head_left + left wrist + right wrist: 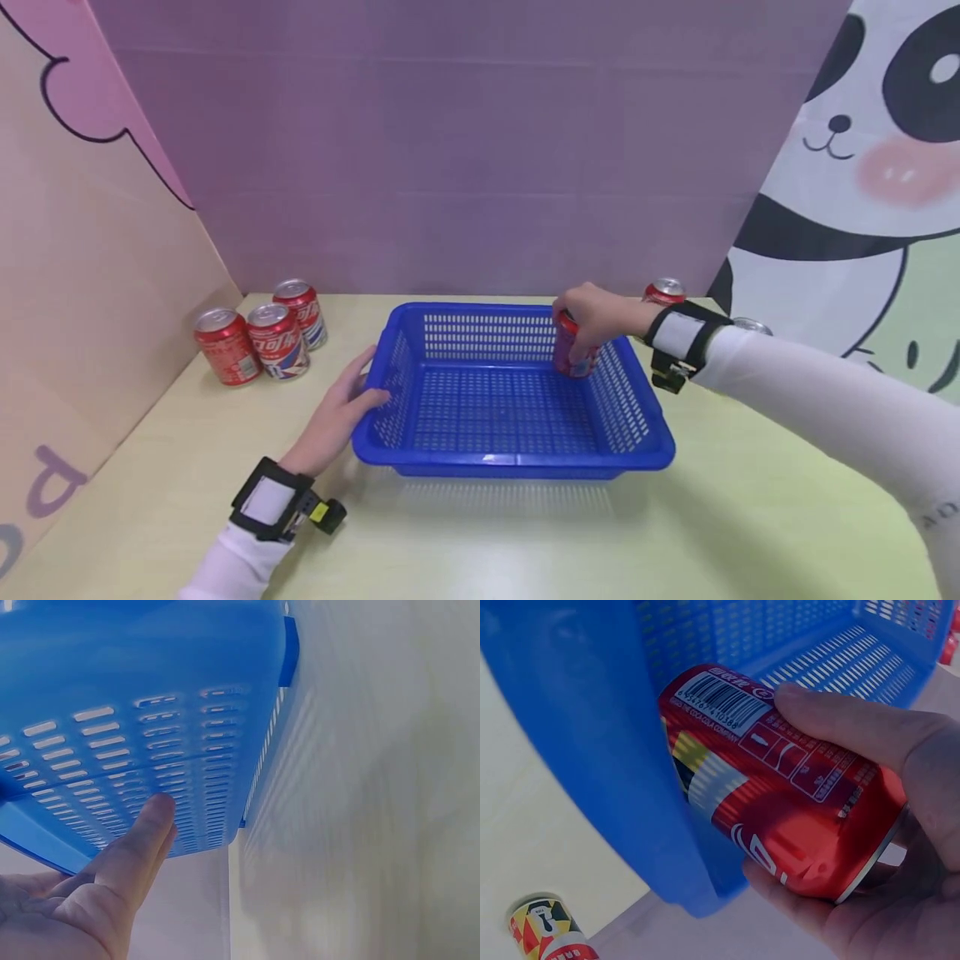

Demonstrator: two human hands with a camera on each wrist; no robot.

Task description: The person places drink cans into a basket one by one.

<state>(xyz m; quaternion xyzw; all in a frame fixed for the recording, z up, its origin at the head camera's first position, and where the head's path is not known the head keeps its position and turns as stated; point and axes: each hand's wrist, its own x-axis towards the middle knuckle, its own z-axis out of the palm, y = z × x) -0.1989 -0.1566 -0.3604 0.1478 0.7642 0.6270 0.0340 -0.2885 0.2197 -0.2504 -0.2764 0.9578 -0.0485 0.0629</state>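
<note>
A blue plastic basket [517, 459] with slotted sides stands on the table in the middle of the head view. My right hand [596, 315] grips a red soda can [567, 354] from above, inside the basket's back right corner. In the right wrist view the can [780, 787] shows its barcode, with the thumb along one side and fingers on the other. My left hand [337, 417] is at the basket's left side, thumb over the rim. The left wrist view shows its straight fingers [142, 840] against the slotted outer wall [165, 742].
Three red cans stand at the back left: one at the left [228, 347], one in the middle [278, 342], one behind [302, 312]. Beyond my right wrist are another can [664, 291] and a can top [752, 326]. A purple wall [480, 167] closes off the back.
</note>
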